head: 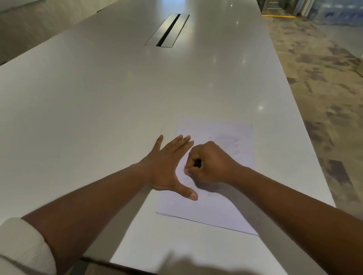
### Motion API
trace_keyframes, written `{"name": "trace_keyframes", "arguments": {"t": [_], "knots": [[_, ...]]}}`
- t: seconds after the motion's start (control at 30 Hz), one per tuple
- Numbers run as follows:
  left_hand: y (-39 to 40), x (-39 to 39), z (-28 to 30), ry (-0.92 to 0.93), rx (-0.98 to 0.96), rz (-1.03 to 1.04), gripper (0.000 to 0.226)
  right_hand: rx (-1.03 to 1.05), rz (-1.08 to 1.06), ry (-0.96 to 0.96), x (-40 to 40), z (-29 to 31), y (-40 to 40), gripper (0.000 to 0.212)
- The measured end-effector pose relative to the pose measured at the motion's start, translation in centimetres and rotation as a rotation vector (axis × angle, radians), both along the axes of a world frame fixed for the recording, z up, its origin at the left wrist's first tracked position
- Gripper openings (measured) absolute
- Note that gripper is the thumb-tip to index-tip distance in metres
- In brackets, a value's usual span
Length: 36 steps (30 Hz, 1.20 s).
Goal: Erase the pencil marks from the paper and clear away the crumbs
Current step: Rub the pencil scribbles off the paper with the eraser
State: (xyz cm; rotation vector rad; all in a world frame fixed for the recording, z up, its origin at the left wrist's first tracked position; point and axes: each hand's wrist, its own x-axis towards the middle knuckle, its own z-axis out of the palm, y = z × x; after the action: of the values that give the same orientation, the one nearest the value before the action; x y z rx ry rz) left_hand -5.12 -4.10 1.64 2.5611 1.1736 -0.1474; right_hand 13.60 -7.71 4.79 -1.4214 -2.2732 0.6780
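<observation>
Task looks mid-way, erasing phase. The paper [212,175] lies flat on the near right part of the bench [110,110], short edge toward the person, seemingly w/ a second sheet just under it at the near edge.

Left hand [168,165] lies flat, fingers straight and together, thumb spread wide; palm and thumb press the paper's left edge to pin it. Nothing held in that grip.

Right hand [209,166] is curled tight over the sheet's middle, thumb and fingertips pinched low against the paper. Prob. an eraser inside that grip, but it's too small and hidden to confirm, so I can't tell what the pinch holds.

Done vs left, as a judgement: faint grey pencil marks [232,146] show on the upper right of the sheet and a smudgy patch sits near the right hand, so erasing isn't finished. A few tiny specks near the top of the sheet may be crumbs; too small to be sure. Crumb clearing not yet done, by the look of it.

Writing/labels: none readable on paper or bench. Stacked water-bottle packs [351,14] in the far right bkgd are too blurred to read.
</observation>
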Motion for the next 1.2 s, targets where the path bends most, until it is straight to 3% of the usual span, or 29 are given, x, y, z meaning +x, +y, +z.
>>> {"name": "trace_keyframes", "arguments": {"t": [0.07,0.27,0.47,0.73,0.97,1.13,1.2], "knots": [[-0.1,0.0,0.1,0.004,0.002,0.0,0.154,-0.024,0.017,0.0,0.0,-0.2,-0.1,0.012],[0.1,0.1,-0.1,0.008,-0.004,0.005,0.155,0.1,-0.218,0.068,0.2,-0.4,2.2,0.011],[0.3,0.1,-0.3,0.008,0.004,0.0,0.159,-0.04,0.056,0.119,-0.9,-0.5,-0.4,0.008],[0.2,0.1,-0.2,-0.01,0.012,0.003,0.152,0.149,-0.135,0.071,0.2,-0.4,3.1,0.009],[0.3,0.2,-0.2,0.013,0.004,0.015,0.161,-0.012,0.121,0.092,-0.6,-0.8,-0.7,0.01],[0.2,0.2,-0.2,0.027,0.005,0.024,0.157,0.147,-0.13,0.037,1.2,-0.4,2.9,0.012],[0.2,0.2,-0.1,0.03,0.0,0.024,0.157,0.137,-0.133,0.038,1.2,-0.5,3.0,0.01]]}}
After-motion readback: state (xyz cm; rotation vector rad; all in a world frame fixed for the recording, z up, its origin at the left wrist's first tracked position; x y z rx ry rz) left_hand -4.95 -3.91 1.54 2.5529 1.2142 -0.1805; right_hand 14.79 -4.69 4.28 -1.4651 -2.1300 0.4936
